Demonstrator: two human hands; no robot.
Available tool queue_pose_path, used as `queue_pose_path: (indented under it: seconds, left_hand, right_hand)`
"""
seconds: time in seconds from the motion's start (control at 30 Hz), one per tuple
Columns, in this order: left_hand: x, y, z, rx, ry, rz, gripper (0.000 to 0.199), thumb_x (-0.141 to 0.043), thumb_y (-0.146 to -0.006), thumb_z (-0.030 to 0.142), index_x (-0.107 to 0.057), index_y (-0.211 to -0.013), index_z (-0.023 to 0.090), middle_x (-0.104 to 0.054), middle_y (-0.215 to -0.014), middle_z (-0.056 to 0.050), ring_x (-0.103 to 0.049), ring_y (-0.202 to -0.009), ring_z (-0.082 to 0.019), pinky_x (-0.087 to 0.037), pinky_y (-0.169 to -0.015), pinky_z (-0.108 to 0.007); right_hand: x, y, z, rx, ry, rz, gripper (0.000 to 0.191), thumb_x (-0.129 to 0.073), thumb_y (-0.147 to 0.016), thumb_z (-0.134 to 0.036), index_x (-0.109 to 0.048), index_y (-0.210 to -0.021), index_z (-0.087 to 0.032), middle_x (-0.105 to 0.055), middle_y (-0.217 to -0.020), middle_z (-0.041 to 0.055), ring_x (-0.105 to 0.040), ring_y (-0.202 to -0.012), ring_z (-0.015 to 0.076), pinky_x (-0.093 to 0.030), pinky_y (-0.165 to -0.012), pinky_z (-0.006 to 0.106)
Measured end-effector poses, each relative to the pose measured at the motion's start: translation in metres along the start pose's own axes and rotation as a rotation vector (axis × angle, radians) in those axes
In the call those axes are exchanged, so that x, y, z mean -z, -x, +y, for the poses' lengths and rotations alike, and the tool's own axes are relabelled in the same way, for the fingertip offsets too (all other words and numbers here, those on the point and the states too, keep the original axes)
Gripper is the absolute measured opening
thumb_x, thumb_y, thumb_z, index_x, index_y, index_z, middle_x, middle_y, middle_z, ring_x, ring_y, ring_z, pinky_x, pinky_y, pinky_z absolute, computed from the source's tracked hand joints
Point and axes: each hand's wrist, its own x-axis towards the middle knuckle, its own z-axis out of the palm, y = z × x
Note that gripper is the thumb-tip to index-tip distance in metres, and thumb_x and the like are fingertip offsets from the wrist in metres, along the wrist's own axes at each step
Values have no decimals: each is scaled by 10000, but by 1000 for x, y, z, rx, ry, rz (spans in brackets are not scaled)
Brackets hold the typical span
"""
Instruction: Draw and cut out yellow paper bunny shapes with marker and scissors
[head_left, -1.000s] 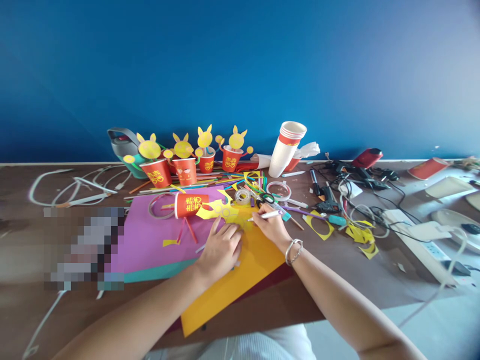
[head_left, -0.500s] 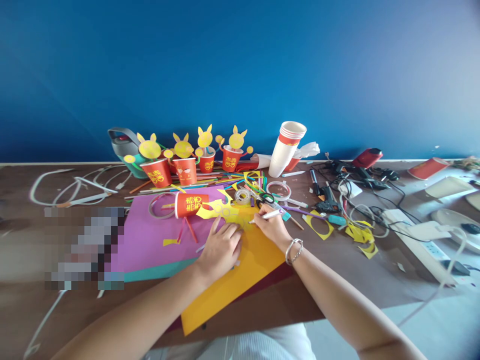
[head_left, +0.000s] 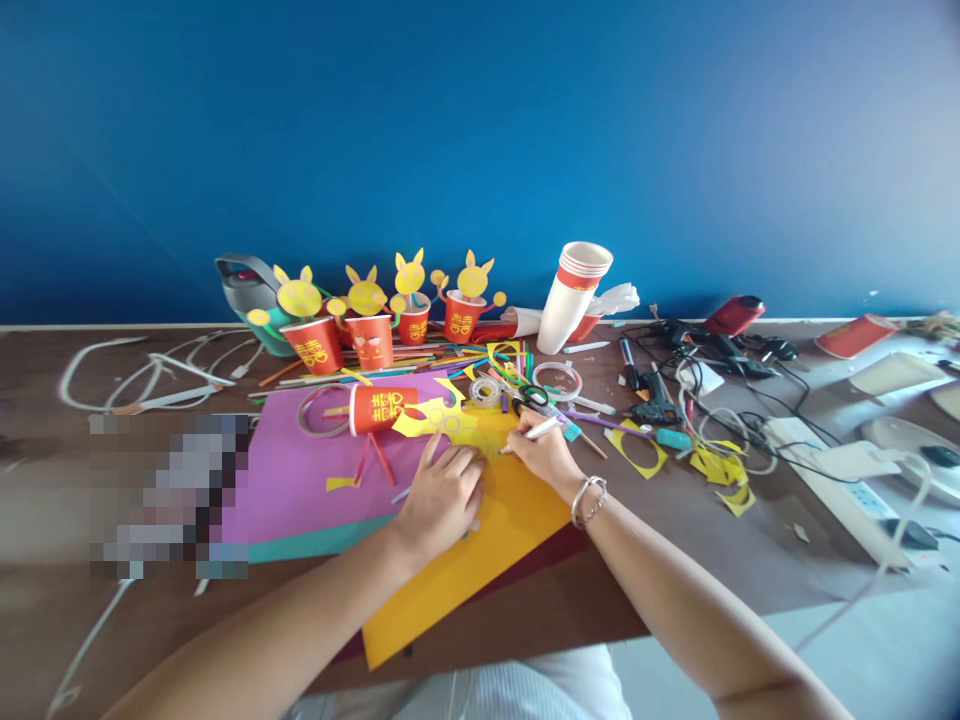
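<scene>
My right hand (head_left: 541, 452) is closed around a white pen (head_left: 541, 428), its tip at the orange-yellow paper (head_left: 457, 585). Spread flat, my left hand (head_left: 444, 495) presses on the left part of that paper, close to a lighter yellow cut piece (head_left: 439, 420) with circles drawn on it. A red cup (head_left: 382, 409) lies on its side just beyond my left hand, on the purple sheet (head_left: 292, 480). Black-handled scissors (head_left: 534, 396) lie right behind my right hand.
Red cups with yellow rabbit-like figures (head_left: 298, 297) stand along the wall. Stacked white cups (head_left: 574, 300) lean at the back. To the right are a glue gun (head_left: 660, 400), yellow scraps (head_left: 637, 450), cables and a power strip (head_left: 832, 490). A pixelated object (head_left: 176, 490) lies left.
My right hand has shifted the pen slightly, its tip now a little lower on the paper. My left hand has stayed in place.
</scene>
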Motion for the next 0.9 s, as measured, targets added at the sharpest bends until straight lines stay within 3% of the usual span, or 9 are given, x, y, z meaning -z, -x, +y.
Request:
queue_pose_path:
  seconds: [0.27, 0.63, 0.9]
  left_hand:
    - [0, 0, 0, -2, 3, -3, 234, -478, -850, 144, -646, -992, 225, -664, -1012, -45, -599, -987, -200, -242, -1088, -484]
    - [1, -1, 1, -4, 0, -1, 245, -475, -851, 143, -650, -1004, 221, -667, -1009, -48, -602, -985, -204, -260, -1085, -490]
    - [0, -1, 0, -4, 11, 2, 245, -472, -850, 139, -654, -992, 220, -667, -1015, -49, -600, -989, -204, -256, -1084, -490]
  right_hand:
    - [0, 1, -2, 7, -14, -7, 196, -509, -610, -230, -335, -522, -215, -335, -461, -68, -322, -446, 83, -244, -401, 210]
    - [2, 3, -2, -69, -146, -66, 153, -502, -642, -228, -372, -562, -217, -449, -409, -63, -429, -388, 92, -283, -371, 191]
    - [1, 2, 0, -29, -79, -73, 166, -509, -640, -213, -372, -546, -218, -414, -412, -71, -383, -392, 87, -256, -377, 204]
